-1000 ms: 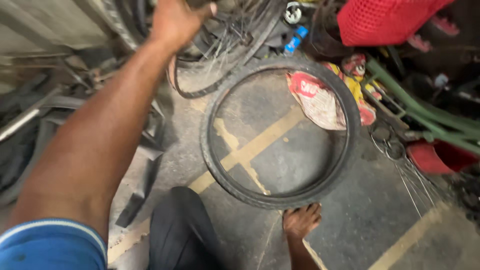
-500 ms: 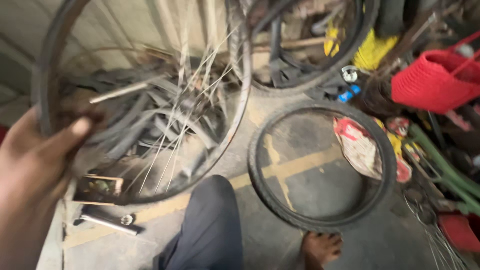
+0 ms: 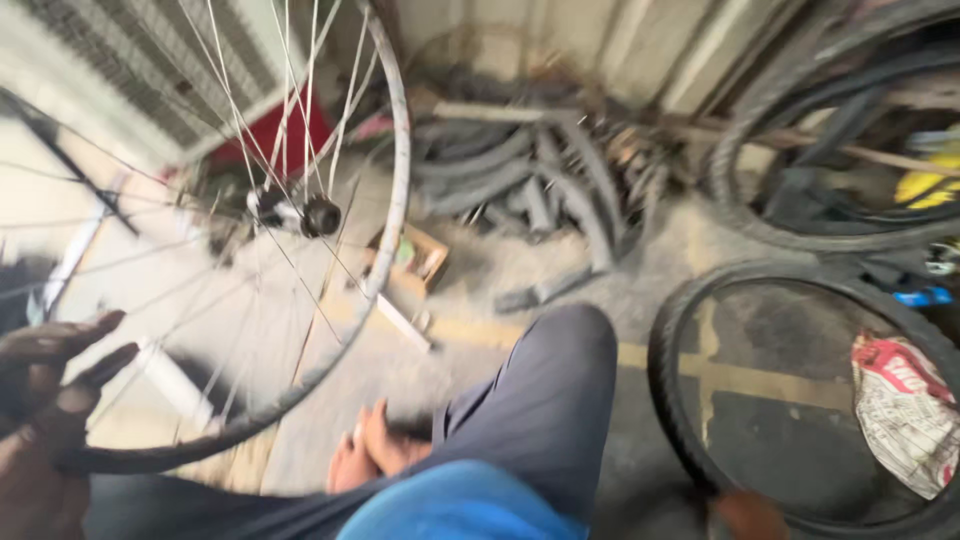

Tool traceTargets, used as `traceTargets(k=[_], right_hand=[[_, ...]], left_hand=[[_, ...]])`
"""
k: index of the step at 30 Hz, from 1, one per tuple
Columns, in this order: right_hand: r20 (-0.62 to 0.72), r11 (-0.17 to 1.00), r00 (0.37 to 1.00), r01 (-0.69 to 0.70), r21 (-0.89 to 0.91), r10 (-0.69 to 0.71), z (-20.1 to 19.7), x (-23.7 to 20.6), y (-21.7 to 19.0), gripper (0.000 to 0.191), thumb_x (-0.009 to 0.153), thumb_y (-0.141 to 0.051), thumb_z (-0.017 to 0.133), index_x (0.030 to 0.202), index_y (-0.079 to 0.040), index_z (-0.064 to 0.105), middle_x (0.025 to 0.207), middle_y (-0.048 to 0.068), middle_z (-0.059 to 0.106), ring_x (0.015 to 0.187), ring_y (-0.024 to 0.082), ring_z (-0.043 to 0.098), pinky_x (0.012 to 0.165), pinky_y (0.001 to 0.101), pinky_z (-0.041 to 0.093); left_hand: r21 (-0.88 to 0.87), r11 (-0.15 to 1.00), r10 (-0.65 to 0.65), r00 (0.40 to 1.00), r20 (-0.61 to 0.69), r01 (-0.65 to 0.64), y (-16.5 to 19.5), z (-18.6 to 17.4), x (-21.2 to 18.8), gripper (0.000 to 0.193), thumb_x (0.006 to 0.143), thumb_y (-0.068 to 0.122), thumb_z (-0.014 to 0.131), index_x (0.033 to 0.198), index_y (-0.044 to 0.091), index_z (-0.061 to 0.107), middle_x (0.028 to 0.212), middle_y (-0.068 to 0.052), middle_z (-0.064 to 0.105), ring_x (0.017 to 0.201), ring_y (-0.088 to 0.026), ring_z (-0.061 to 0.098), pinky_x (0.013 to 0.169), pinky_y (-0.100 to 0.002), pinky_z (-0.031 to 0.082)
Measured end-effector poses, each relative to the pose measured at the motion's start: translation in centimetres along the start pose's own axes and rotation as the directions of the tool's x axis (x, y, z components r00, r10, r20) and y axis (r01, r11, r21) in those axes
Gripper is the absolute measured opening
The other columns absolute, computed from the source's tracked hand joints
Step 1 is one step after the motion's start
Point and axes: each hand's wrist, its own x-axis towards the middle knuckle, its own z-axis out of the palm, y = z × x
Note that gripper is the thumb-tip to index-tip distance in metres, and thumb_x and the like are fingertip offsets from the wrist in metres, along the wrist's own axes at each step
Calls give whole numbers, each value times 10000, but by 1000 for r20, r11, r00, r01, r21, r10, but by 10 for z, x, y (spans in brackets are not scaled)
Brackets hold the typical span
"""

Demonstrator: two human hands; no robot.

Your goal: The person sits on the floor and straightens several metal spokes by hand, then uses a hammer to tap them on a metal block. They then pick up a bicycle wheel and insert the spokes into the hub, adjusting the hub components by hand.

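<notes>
My left hand (image 3: 45, 420) is at the lower left, closed on the metal rim of a spoked bicycle wheel (image 3: 395, 180). The wheel is bare of a tyre and is held up tilted in front of me, its hub (image 3: 320, 215) near the upper middle. My right hand is out of view. My bent knee in dark trousers (image 3: 550, 400) is in the middle, with a bare foot (image 3: 370, 455) beside it. A black tyre (image 3: 668, 400) lies flat on the floor at the right.
A pile of cut tyre strips (image 3: 530, 180) lies against the back wall. A small cardboard box (image 3: 420, 255) sits behind the wheel. More tyres (image 3: 760, 220) lean at the upper right. A crumpled printed paper bundle (image 3: 905, 410) lies inside the floor tyre.
The left hand reached up to the wheel, took its rim and brought it down and left in front of me. The view swung left, so the floor tyre now sits at the right edge.
</notes>
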Motion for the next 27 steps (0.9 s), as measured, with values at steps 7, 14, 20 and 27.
traceTargets(k=[7, 14, 20, 27], right_hand=[[-480, 858, 713, 452, -243, -512, -67, -1, -131, 517, 1031, -491, 499, 1074, -56, 775, 1183, 247, 736, 1140, 458, 673, 999, 544, 525], [-686, 676, 396, 711, -191, -610, -173, -80, -260, 352, 997, -402, 633, 1067, -76, 749, 989, 224, 744, 947, 473, 678, 841, 548, 529], [-663, 346, 31, 870, -351, -748, -179, -168, -351, 273, 1010, -303, 702, 1047, -33, 717, 1018, 204, 720, 958, 428, 666, 831, 513, 524], [-372, 49, -94, 933, -358, -923, -133, -265, -461, 354, 904, -323, 700, 1134, -54, 710, 1087, 221, 716, 1010, 433, 663, 853, 528, 521]], left_hand=[[277, 888, -224, 872, -435, 367, 33, -5, -58, 313, 927, 26, 679, 1230, 27, 601, 1218, -63, 672, 1078, -191, 596, 869, -331, 468], [254, 867, -224, 790, -570, 429, 1, 15, -72, 276, 938, 16, 747, 1211, 22, 704, 985, -35, 653, 795, -46, 506, 695, -192, 396], [291, 846, -217, 786, -579, 448, -34, 5, -89, 276, 899, 21, 751, 1166, 13, 683, 1037, -28, 726, 944, -53, 644, 844, -205, 513], [174, 871, -262, 734, -627, 460, -18, -12, -104, 294, 897, 49, 741, 1179, -7, 676, 1004, -38, 724, 936, -70, 663, 865, -235, 541]])
